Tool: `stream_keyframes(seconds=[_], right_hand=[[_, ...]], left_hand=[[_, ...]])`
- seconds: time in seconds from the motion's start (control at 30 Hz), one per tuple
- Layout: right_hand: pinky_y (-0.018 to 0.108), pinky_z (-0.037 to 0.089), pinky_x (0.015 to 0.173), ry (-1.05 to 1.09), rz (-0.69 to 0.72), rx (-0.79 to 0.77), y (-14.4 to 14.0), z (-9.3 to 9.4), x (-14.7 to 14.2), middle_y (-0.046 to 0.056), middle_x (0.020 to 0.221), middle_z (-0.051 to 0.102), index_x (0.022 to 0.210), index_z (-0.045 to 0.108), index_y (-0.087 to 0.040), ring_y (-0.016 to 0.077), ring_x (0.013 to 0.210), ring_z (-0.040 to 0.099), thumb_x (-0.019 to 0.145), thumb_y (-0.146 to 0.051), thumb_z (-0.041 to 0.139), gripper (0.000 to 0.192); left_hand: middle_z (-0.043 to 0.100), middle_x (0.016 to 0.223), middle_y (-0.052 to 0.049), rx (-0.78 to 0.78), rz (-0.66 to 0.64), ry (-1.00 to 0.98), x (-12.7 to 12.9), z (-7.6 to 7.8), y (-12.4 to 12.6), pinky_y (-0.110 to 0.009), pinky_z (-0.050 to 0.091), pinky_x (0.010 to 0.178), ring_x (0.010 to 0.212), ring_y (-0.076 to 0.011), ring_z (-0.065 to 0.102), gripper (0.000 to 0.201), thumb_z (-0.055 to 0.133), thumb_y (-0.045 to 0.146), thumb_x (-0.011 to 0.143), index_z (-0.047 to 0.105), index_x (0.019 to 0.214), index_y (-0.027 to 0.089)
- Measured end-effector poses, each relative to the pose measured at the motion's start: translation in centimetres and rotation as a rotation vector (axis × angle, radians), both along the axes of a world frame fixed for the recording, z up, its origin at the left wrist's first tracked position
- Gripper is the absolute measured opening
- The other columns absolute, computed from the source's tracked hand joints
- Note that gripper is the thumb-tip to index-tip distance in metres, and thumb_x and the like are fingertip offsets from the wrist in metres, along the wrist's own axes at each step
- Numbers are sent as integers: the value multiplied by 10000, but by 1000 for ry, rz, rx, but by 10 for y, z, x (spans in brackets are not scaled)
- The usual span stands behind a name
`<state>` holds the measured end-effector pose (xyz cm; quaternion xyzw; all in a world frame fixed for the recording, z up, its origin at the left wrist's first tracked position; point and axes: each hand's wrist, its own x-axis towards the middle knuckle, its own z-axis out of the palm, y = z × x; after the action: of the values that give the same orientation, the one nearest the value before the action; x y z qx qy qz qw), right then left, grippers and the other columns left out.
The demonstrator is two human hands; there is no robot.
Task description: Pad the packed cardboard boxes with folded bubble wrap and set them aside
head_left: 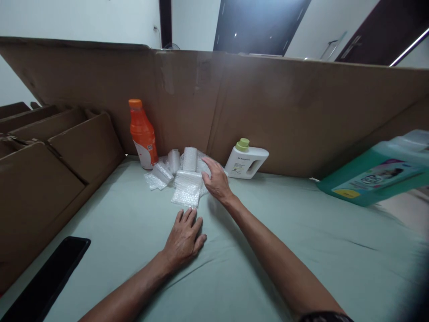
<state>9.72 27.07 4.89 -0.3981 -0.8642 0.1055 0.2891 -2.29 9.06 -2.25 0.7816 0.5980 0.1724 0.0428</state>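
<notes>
My left hand [184, 237] lies flat on the pale green cloth [268, 259], fingers spread, just in front of a sheet of bubble wrap [187, 195]. My right hand [217, 180] is at the right side of the bubble wrap pile, its thumb apart from the other fingers. Whether its fingertips touch the wrap is hard to tell. Within the pile, a bubble wrap roll [190, 159] stands upright and a smaller piece [162, 173] leans to the left. Right of my right hand stands a white bottle [246, 161] with a green cap.
An orange bottle [143, 134] stands left of the pile. Behind everything rises a cardboard wall [268, 103]. A cardboard box with flaps [80, 138] borders the left side, near a black flat object [50, 277]. At the right, a large jug of green liquid [375, 170] appears tilted.
</notes>
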Motion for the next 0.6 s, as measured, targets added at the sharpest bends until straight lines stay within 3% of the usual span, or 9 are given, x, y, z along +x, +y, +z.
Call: stream_keyframes(seconds=[0.07,0.2,0.27,0.37,0.5,0.6], right_hand=[[436,334,1176,-10,4,-10,11,5,-18,86,1536,493,1405,558,-197,241,1420,426,869,-128,509,543],[424,446,1065,-73,3,-106,28,8,-31,60,1273,713,1105,741,-238,272,1232,606,811,-144,625,329],[404,445,1055,-52,-63,-127,33,10,-30,59,1235,730,1086,742,-231,257,1193,631,873,-178,573,277],[380,472,993,9,-203,-165,40,14,-40,89,1175,743,1144,707,-197,259,1118,667,940,-257,512,288],[397,492,915,90,-330,-267,53,9,-71,152,1082,744,1148,662,-121,321,1055,682,825,-421,714,444],[407,490,912,198,-358,-316,64,4,-89,155,1063,736,1120,646,-117,315,1030,683,754,-345,772,449]], left_hand=[[493,1495,-200,-1,-21,1,0,-2,0,-587,288,1190,1423,-376,409,456,541,380,948,574,1344,155],[477,1508,-204,-17,-51,-24,0,-4,0,-594,269,1193,1434,-382,389,481,561,403,935,570,1350,160],[473,1510,-206,-25,-78,-42,0,-2,-1,-596,260,1192,1435,-380,388,486,563,415,933,565,1353,171],[461,1516,-208,-49,-174,-76,-1,1,-2,-605,226,1195,1438,-385,380,562,593,490,903,543,1375,188],[478,1512,-169,-84,-370,-175,-4,3,-2,-592,161,1215,1440,-367,382,695,546,682,869,530,1395,228],[486,1509,-155,-99,-414,-223,-5,2,-1,-582,131,1224,1441,-360,385,741,510,745,856,539,1395,237]])
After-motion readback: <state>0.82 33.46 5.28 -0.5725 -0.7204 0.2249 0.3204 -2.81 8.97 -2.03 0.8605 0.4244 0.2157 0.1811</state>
